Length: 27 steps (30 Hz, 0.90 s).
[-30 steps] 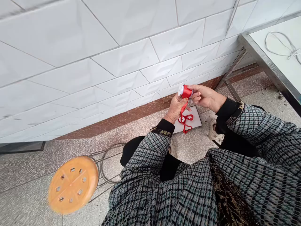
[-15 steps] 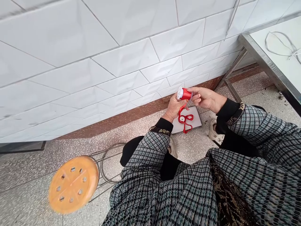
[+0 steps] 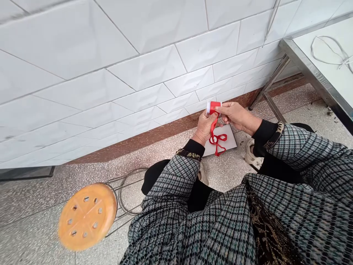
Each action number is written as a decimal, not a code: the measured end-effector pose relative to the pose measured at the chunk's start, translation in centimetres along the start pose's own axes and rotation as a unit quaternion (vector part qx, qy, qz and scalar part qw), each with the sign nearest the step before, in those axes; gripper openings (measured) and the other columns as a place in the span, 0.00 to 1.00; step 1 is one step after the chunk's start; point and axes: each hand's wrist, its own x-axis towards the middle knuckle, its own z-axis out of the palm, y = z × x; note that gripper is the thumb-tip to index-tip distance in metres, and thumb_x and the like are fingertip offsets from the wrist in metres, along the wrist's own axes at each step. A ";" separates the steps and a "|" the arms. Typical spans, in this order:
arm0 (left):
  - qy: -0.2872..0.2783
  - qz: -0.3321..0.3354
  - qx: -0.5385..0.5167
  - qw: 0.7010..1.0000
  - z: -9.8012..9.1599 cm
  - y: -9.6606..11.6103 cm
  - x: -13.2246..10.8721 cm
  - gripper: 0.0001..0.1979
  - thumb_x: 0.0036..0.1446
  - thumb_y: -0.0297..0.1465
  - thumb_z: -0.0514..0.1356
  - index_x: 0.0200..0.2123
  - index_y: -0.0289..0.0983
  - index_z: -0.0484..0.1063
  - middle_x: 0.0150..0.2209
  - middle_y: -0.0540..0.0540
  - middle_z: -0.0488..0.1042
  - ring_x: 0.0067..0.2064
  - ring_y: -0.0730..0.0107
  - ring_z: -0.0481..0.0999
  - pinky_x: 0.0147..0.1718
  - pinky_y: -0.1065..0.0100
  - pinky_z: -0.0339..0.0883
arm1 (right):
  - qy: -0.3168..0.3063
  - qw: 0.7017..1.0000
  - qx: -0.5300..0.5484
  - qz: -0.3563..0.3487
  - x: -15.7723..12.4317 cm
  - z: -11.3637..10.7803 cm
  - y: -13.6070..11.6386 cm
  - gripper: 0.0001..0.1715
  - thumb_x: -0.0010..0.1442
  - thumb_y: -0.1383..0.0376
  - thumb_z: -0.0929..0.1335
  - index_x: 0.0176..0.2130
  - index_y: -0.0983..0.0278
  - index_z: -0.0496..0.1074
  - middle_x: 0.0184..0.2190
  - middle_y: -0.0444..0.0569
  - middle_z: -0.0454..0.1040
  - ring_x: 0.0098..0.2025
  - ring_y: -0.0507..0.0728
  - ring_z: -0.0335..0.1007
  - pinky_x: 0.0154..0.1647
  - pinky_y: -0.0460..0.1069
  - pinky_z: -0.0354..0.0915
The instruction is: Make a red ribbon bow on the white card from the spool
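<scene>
A white spool wound with red ribbon [image 3: 214, 106] is held between both hands above the floor. My left hand [image 3: 204, 126] grips it from the lower left, thumb over the ribbon. From the right, my right hand [image 3: 235, 115] has its fingers closed on the spool's right end. A loose length of red ribbon [image 3: 220, 138] hangs from the spool and forms loops over a white rectangular board [image 3: 231, 139] lying on the floor.
An orange round stool [image 3: 87, 217] with metal legs lies on its side at the lower left. A metal-framed table [image 3: 317, 66] bearing a coil of wire [image 3: 335, 51] stands at the right. A white tiled wall [image 3: 154, 73] runs across the front; shoes flank the board.
The spool has turned, so its white end disc now shows edge-on. My right hand has shifted slightly left, with its fingers over the red ribbon.
</scene>
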 end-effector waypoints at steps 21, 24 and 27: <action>-0.017 -0.017 0.012 1.000 0.2 0.2 -0.2 0.44 0.47 0.40 0.79 0.66 0.47 0.70 0.42 0.49 0.82 0.27 0.76 0.75 0.27 0.68 0.78 | 0.022 0.971 0.193 0.140 0.7 -0.6 -1.5 0.15 0.77 0.75 0.62 0.36 0.64 0.67 0.18 0.37 0.65 0.11 0.41 0.48 0.09 0.35 0.47; -0.006 -0.013 0.021 1.000 0.3 0.3 -0.2 0.39 0.45 0.39 0.80 0.60 0.43 0.73 0.42 0.48 0.82 0.29 0.76 0.77 0.27 0.71 0.76 | 0.005 0.972 0.175 0.156 1.0 -0.8 -1.7 0.14 0.76 0.74 0.62 0.37 0.64 0.68 0.18 0.38 0.65 0.11 0.42 0.46 0.08 0.36 0.46; 0.006 -0.001 0.027 1.000 0.3 0.3 -0.2 0.34 0.43 0.38 0.80 0.53 0.41 0.74 0.42 0.48 0.81 0.31 0.75 0.78 0.27 0.71 0.77 | 0.000 0.974 0.154 0.168 0.8 -0.8 -2.0 0.15 0.77 0.74 0.62 0.36 0.65 0.68 0.18 0.37 0.63 0.12 0.42 0.45 0.09 0.36 0.44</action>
